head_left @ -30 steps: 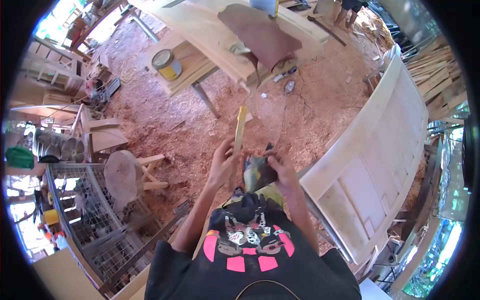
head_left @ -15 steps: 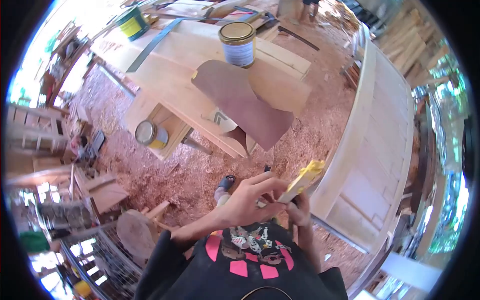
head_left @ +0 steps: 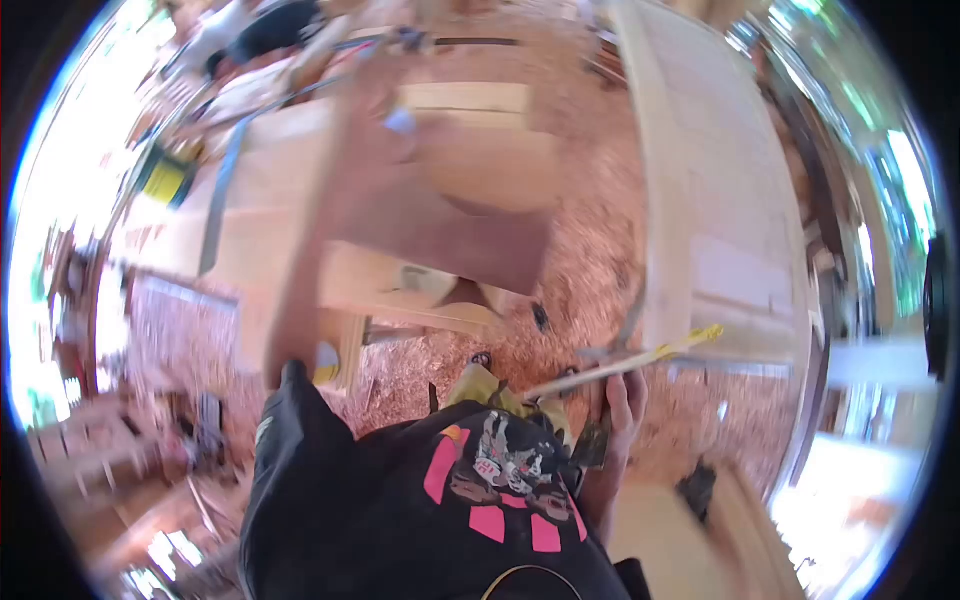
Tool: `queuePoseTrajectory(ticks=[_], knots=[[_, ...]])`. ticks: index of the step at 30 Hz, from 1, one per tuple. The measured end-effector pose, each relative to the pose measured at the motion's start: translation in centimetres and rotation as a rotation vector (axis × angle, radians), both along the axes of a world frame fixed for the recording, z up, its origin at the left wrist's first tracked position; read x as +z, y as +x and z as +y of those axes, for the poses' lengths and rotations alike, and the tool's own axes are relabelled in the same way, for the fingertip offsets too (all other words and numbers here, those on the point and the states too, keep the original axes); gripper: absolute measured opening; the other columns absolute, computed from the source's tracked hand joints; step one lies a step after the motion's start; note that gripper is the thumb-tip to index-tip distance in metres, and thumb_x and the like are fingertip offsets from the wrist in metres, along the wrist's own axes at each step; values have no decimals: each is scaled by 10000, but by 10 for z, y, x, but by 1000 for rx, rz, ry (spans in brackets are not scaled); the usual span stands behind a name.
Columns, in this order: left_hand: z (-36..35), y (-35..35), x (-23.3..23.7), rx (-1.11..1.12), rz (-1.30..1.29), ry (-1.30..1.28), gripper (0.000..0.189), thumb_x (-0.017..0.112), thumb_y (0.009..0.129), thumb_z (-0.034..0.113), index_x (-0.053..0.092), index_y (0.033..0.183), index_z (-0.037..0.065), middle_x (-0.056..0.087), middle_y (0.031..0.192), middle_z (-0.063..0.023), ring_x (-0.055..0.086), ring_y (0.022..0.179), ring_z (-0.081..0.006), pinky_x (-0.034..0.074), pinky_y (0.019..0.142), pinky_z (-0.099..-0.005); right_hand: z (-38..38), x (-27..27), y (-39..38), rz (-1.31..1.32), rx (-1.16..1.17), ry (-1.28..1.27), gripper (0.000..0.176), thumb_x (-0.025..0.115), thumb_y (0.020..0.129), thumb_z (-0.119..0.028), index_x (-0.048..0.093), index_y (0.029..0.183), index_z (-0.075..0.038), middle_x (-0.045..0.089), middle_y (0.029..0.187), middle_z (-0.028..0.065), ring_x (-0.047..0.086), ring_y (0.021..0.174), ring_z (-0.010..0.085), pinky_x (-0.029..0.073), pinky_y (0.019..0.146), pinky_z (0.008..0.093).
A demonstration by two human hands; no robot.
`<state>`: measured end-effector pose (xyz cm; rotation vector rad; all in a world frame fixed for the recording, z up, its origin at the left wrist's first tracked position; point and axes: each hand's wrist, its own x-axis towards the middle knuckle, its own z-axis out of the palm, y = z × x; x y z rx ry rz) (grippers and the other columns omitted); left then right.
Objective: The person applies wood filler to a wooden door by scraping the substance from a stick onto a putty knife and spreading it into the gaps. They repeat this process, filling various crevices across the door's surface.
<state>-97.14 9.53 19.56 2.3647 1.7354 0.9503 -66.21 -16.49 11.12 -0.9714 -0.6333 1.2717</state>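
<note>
My left arm is stretched out over the workbench (head_left: pixel 270 180). At its end my left hand (head_left: pixel 375 92) is smeared by motion, right at the can with a white label (head_left: pixel 400 122), which it partly hides; its grip cannot be made out. Low on the right, my right hand (head_left: pixel 622 398) is closed around a long, flat stick (head_left: pixel 590 377) with yellow paste (head_left: pixel 695 338) along its far end. Brown sandpaper-like sheets (head_left: pixel 450 230) lie on the bench near the can, partly behind my left forearm.
A green can with a yellow label (head_left: pixel 168 180) stands on the bench's left end, beside a blue-grey strip (head_left: pixel 225 190). Another can (head_left: pixel 327 362) is partly behind my left arm. A large pale wooden panel (head_left: pixel 735 210) stands at right. Shavings cover the floor (head_left: pixel 590 240). A person (head_left: pixel 275 35) is at the far left.
My left hand has left the stick and reached up and forward to the can on the bench. The stick stays in my right hand, now tilted flatter. The view has swung right.
</note>
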Motion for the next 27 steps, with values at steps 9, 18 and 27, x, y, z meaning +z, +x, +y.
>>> queuePoseTrajectory(ticks=[9, 18, 27], knots=[[156, -114, -42, -51, 32, 12, 707, 876, 815, 199, 548, 1414, 15, 606, 1365, -125, 557, 1285, -261, 416, 1118, -374, -38, -19, 105, -290, -423, -153, 274, 528, 1090, -213, 670, 1203, -7, 617, 774, -26, 543, 669, 61, 440, 624, 242], [-22, 224, 166, -380, -31, 236, 747, 779, 876, 114, 435, 1538, 76, 508, 1509, -139, 463, 1412, -293, 369, 1187, -438, -158, -41, 302, -374, -647, -266, 366, 595, 1053, -183, 644, 1354, 19, 564, 859, -51, 477, 764, 32, 388, 649, 218], [-150, 675, -61, -1004, 167, -235, 792, 863, 687, 362, 505, 1341, 93, 537, 1283, -154, 557, 1209, -353, 506, 1004, -484, -273, -32, 481, -311, -724, -520, 263, 588, 1059, -161, 738, 1220, -17, 572, 844, -55, 477, 758, 31, 372, 648, 214]])
